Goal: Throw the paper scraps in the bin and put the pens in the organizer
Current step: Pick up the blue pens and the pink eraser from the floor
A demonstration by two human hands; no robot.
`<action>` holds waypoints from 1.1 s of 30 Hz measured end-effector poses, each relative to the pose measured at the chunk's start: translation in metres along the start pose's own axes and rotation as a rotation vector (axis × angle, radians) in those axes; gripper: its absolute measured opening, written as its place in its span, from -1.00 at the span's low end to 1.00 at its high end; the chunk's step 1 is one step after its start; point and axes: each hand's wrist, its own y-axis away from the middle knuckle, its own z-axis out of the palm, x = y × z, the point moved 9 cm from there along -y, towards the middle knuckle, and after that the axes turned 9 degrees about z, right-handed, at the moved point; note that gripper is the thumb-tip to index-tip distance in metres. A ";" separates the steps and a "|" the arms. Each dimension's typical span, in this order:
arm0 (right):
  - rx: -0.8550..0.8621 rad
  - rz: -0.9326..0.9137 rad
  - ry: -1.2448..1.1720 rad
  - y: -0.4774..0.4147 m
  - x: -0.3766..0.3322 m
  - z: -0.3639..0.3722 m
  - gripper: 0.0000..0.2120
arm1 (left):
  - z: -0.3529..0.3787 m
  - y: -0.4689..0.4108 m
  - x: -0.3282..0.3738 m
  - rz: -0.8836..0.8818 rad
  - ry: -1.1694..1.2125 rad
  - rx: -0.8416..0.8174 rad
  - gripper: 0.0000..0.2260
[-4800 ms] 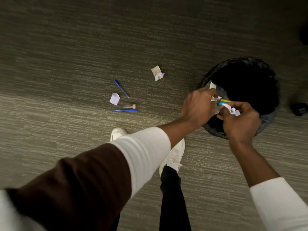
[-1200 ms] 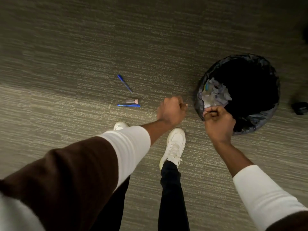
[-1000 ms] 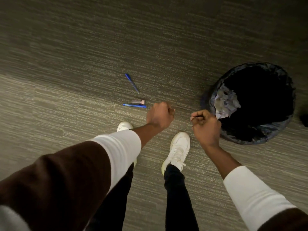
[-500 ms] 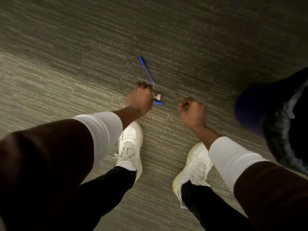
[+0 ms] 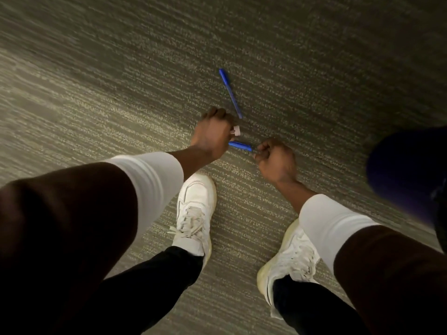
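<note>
My left hand [image 5: 212,137] is down at the carpet with its fingers closed around a short pinkish marker [image 5: 235,130], whose end sticks out to the right. A blue pen [image 5: 240,145] runs from under that hand to my right hand [image 5: 275,159], whose thumb and forefinger pinch the pen's right tip. A second blue pen [image 5: 230,93] lies loose on the carpet just beyond both hands, pointing away and to the left. The bin [image 5: 411,175] is a dark blurred shape at the right edge. No paper scraps show on the floor, and no organizer is in view.
Grey-green striped carpet [image 5: 121,81] fills the view. My two white shoes [image 5: 194,209] [image 5: 292,257] stand right below the hands, with black trouser legs beneath them.
I have bent lower and turned left, so the bin slid to the right edge. My left hand closed on the marker, and my right hand moved in to the blue pen's tip.
</note>
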 end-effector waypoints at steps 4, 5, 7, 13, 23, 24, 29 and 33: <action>-0.032 -0.102 0.120 0.002 -0.026 0.013 -0.60 | -0.017 0.020 -0.028 -0.056 0.042 0.056 -0.77; -0.010 -0.129 0.191 0.003 -0.034 0.016 -0.59 | -0.020 0.026 -0.034 -0.068 0.049 0.071 -0.78; 0.058 -0.183 0.362 0.005 -0.049 0.019 -0.61 | -0.023 0.035 -0.044 -0.089 0.071 0.097 -0.78; 0.008 -0.237 0.294 -0.004 -0.065 0.016 -0.77 | -0.029 0.056 -0.060 -0.171 0.225 0.125 -0.76; -0.053 0.058 -0.334 -0.047 -0.063 -0.055 -0.79 | -0.036 0.080 -0.065 -0.305 0.349 0.143 -0.73; -0.026 0.060 -0.378 -0.050 -0.070 -0.065 -0.78 | -0.037 0.082 -0.066 -0.317 0.371 0.148 -0.74; -0.013 0.035 -0.468 -0.066 -0.114 -0.080 -0.79 | -0.038 0.092 -0.068 -0.349 0.398 0.165 -0.76; 0.007 0.043 -0.513 -0.081 -0.137 -0.074 -0.83 | -0.034 0.102 -0.079 -0.368 0.437 0.194 -0.79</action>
